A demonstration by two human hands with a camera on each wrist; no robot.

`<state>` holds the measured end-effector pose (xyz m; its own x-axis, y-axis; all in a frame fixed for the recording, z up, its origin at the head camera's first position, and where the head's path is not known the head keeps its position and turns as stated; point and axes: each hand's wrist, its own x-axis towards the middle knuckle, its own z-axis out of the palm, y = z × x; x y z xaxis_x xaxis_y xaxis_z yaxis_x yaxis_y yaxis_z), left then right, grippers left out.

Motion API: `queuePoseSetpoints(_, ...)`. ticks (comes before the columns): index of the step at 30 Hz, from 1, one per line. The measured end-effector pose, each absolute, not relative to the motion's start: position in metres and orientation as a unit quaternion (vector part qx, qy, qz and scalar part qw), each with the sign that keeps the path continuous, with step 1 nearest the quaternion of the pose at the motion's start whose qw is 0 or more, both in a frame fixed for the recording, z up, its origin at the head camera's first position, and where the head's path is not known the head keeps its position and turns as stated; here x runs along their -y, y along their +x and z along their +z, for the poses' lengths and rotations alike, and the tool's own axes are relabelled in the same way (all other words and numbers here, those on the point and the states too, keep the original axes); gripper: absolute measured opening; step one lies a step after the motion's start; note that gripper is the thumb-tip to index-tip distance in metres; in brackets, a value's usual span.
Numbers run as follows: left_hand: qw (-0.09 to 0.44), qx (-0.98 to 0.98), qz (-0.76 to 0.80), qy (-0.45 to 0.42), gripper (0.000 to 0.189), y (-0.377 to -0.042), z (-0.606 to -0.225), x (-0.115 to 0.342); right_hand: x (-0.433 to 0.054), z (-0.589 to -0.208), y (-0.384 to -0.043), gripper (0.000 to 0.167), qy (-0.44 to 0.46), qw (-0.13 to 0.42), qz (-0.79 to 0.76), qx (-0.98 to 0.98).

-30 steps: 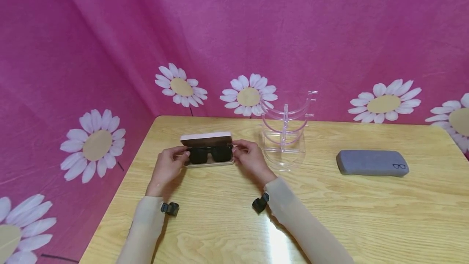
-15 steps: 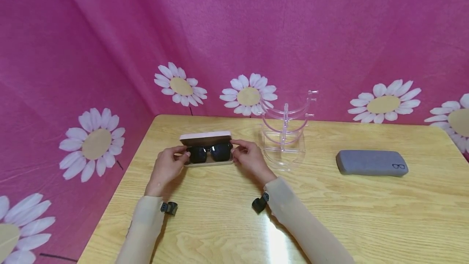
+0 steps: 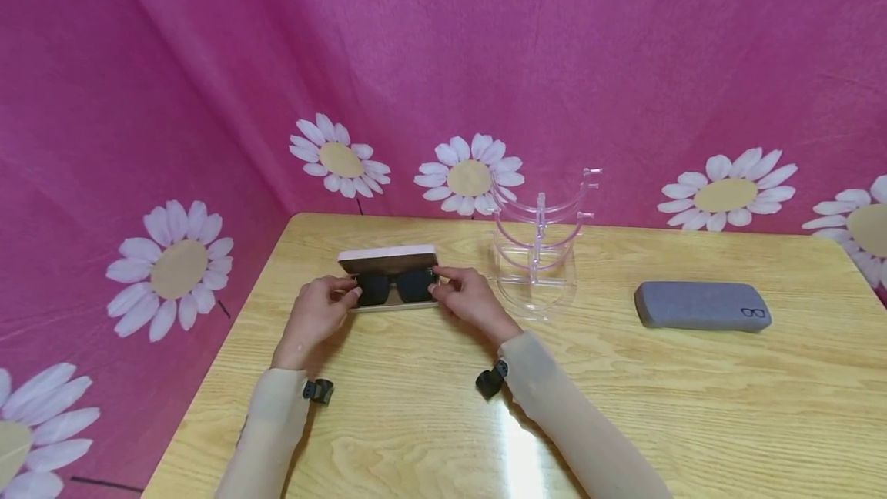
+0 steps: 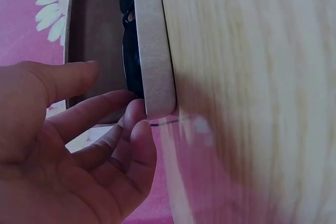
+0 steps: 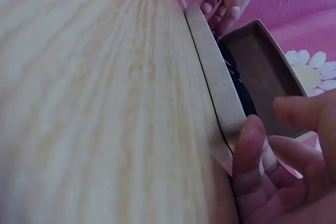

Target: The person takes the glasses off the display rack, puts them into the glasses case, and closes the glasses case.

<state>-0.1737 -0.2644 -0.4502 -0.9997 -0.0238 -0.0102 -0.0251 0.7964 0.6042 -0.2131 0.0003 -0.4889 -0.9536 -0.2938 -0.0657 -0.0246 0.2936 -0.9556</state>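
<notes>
A pair of dark sunglasses (image 3: pixel 415 286) lies in an eyeglass case (image 3: pixel 388 262) whose lid stands raised at the back. The lid's brown lining (image 4: pixel 97 30) shows in the left wrist view, and the case's pale front wall (image 5: pixel 216 66) in the right wrist view. My left hand (image 3: pixel 316 314) holds the left end of the sunglasses with its fingertips, its lower fingers at the case's end. At the opposite end my right hand (image 3: pixel 478 303) pinches the sunglasses, fingertips right at the case's corner. The folded temples are hidden behind the lenses.
Just right of my right hand stands a clear acrylic eyewear stand (image 3: pixel 535 252) with curved arms. Farther right lies a closed grey glasses case (image 3: pixel 700 305). A pink curtain (image 3: pixel 589 60) with daisies hangs behind the wooden table (image 3: pixel 624 414).
The sunglasses have shifted slightly in the case, and the shine on their lenses has come and gone. My right fingertips have moved a little left. The left hand stays nearly where it was.
</notes>
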Motion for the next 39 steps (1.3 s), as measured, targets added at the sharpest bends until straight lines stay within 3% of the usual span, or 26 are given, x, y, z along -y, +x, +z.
queuePoseSetpoints(12,0.008,-0.942,0.334,-0.012,0.038,-0.175,-0.453,0.271,0.002,-0.486,-0.216,0.054,-0.108,0.177,-0.613,-0.762)
queuePoseSetpoints(20,0.013,-0.928,0.371,-0.020,0.036,-0.174,-0.451,0.282,0.000,-0.487,-0.217,0.046,-0.091,0.177,-0.653,-0.731)
queuePoseSetpoints(25,-0.003,-0.915,0.400,-0.043,0.033,-0.176,-0.451,0.288,0.001,-0.489,-0.218,0.032,-0.058,0.148,-0.696,-0.700)
queuePoseSetpoints(32,0.078,-0.829,0.545,-0.102,0.050,-0.189,-0.454,0.289,0.005,-0.489,-0.223,0.019,0.007,0.121,-0.725,-0.678)
queuePoseSetpoints(39,0.132,-0.804,0.571,-0.105,0.059,-0.200,-0.453,0.289,0.006,-0.483,-0.230,0.043,0.029,0.151,-0.689,-0.709)
